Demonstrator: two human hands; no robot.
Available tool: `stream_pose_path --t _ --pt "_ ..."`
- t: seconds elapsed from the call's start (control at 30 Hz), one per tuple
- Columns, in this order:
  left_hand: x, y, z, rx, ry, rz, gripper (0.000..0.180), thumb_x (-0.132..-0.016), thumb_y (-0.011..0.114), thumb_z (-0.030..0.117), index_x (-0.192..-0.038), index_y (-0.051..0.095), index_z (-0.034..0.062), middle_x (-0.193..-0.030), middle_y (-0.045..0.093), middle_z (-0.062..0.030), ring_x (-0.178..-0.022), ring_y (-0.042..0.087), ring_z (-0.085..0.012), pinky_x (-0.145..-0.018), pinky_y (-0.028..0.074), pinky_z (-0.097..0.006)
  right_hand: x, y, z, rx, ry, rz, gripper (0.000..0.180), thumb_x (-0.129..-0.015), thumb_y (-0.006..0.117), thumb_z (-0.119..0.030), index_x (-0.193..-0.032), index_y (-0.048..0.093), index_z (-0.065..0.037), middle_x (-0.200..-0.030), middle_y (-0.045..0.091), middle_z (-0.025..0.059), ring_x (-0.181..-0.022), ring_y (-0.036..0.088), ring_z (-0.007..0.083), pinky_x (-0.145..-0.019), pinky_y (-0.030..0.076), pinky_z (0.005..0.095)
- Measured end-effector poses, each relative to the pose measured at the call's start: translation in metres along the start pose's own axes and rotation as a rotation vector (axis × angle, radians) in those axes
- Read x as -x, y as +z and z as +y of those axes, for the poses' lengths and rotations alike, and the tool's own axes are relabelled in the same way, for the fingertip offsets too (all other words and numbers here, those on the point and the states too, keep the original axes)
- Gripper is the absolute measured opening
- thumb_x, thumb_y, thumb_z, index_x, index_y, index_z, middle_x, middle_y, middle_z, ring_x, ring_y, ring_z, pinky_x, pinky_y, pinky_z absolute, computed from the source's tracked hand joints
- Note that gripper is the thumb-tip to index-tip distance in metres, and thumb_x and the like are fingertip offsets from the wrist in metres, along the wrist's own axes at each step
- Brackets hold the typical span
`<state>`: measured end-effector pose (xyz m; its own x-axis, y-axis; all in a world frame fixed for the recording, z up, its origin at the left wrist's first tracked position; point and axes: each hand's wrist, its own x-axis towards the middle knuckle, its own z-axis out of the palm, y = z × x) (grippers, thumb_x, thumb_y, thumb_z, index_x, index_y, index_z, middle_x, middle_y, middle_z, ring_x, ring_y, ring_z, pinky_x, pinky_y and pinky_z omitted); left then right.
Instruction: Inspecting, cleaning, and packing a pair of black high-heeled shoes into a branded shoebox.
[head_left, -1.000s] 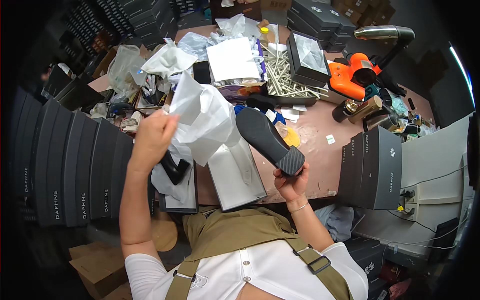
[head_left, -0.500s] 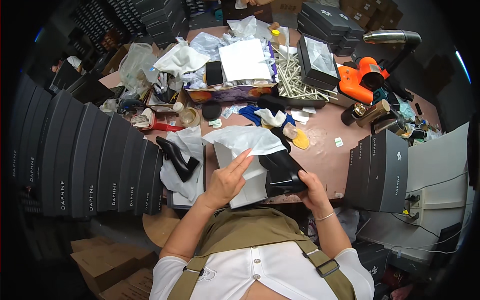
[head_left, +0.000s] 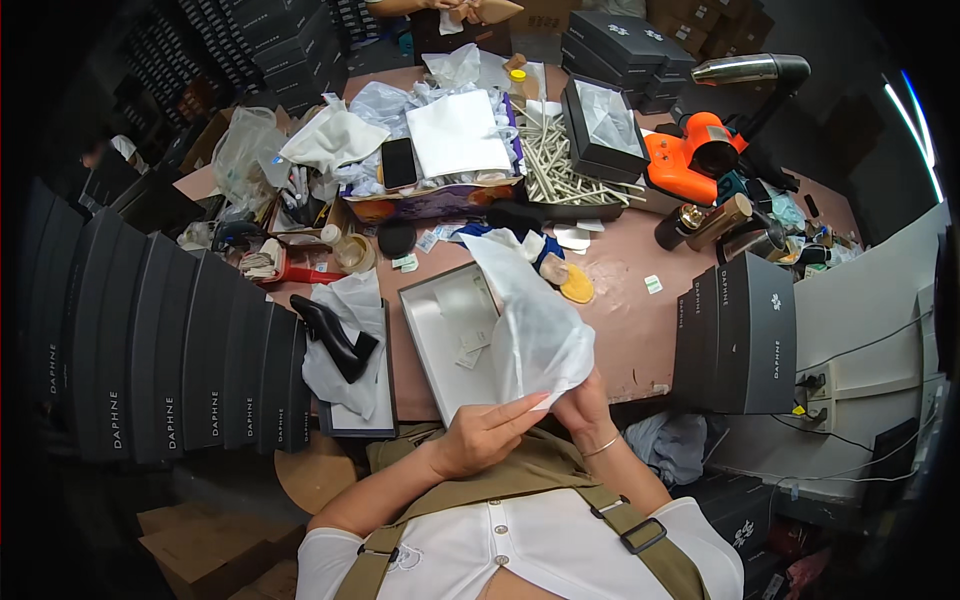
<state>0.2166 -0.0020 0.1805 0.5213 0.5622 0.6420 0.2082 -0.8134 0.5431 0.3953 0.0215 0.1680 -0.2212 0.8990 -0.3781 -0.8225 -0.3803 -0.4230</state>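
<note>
In the head view, your left hand (head_left: pixel 487 437) and right hand (head_left: pixel 582 412) both close around a white tissue-paper bundle (head_left: pixel 535 325), held just in front of the open grey shoe box (head_left: pixel 440 340). The paper looks light, soft and easily torn, so grip it gently from beneath, where your fingers already pinch its lower edge
</note>
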Motion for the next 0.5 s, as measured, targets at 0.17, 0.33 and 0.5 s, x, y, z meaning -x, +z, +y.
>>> stream_pose_path --t 0.17,0.33,0.5 --pt "-0.011 0.013 0.018 0.125 0.072 -0.037 0.039 -0.069 0.066 -0.004 -0.108 0.066 -0.0033 -0.12 0.062 -0.0196 -0.075 0.068 -0.0221 -0.06 0.055 -0.029 0.022 -0.068 0.026 0.995 -0.092 -0.153 0.041 -0.094 0.049 -0.012 -0.132 0.046 0.001 -0.131 0.052 0.0082 -0.12 0.048 0.0176 -0.101 0.039 0.0331" --pt "-0.009 0.019 0.014 0.165 -0.045 0.154 0.037 -0.072 0.066 0.0 -0.109 0.065 -0.0032 -0.121 0.063 -0.016 -0.082 0.069 -0.0229 -0.066 0.057 -0.029 0.028 -0.036 0.0 1.072 -0.016 -0.189 0.043 -0.092 0.052 -0.012 -0.132 0.046 0.002 -0.129 0.052 0.0074 -0.117 0.049 0.0165 -0.099 0.04 0.0321" --pt "-0.004 0.038 0.012 0.361 0.075 -0.009 0.037 -0.073 0.064 -0.007 -0.11 0.064 -0.006 -0.118 0.063 -0.0192 -0.089 0.069 -0.0276 -0.075 0.058 -0.031 0.037 -0.059 -0.001 1.201 -0.145 -0.254 0.037 -0.089 0.057 -0.011 -0.123 0.053 0.002 -0.123 0.057 0.0119 -0.11 0.057 0.0225 -0.093 0.046 0.0346"
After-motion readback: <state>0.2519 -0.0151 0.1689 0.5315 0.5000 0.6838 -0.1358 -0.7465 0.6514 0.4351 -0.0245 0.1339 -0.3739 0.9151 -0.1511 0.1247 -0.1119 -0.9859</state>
